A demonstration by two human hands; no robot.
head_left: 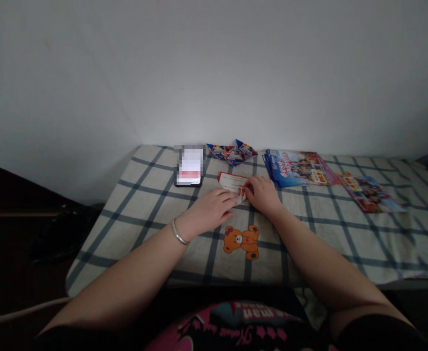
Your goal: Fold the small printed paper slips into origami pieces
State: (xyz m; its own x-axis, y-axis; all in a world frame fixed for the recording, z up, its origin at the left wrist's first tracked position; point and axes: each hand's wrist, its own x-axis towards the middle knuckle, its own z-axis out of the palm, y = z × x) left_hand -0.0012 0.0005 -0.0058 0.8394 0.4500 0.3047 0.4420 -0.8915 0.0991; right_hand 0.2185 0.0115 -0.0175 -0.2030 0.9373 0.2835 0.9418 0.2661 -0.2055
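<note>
Checked cloth covering the surface before me, with a stack of blue flyers at far right and a single flyer just beyond it. My left hand lies flat, fingers extended and together, on the near edge of a white paper slip. My right hand curls over the slip's right end; whether it pinches the paper I cannot tell. Phone and folded paper shapes lie behind the slip, a bear print below it; bracelet on my left wrist.
</note>
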